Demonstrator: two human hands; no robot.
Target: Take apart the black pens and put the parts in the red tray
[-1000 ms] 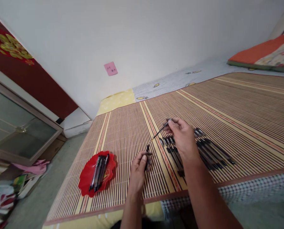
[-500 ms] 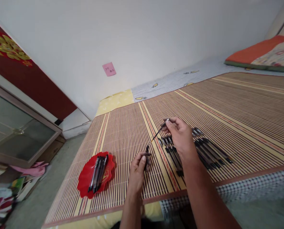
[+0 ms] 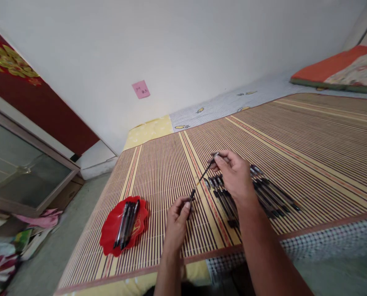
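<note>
My left hand (image 3: pixel 176 220) is closed round a dark pen barrel (image 3: pixel 192 195), held upright over the striped bamboo mat (image 3: pixel 310 135). My right hand (image 3: pixel 234 174) pinches the back end of a thin pen refill (image 3: pixel 204 176), whose tip now meets the open top of the barrel. Just under and to the right of my right hand lies a row of several black pens (image 3: pixel 263 193) on the mat. To the left, a red scalloped plate (image 3: pixel 109 230) holds several black pens (image 3: pixel 127 224).
The mat covers a bed whose front edge (image 3: pixel 202 259) runs just below my hands. A folded orange quilt (image 3: pixel 340 68) lies at the far right. A white wall with a pink note (image 3: pixel 141 89) stands behind. Clutter lies on the floor (image 3: pixel 10 246) at the left.
The refill in my right hand has swung down and its tip has closed the gap to the barrel in my left hand. My left hand has shifted only slightly.
</note>
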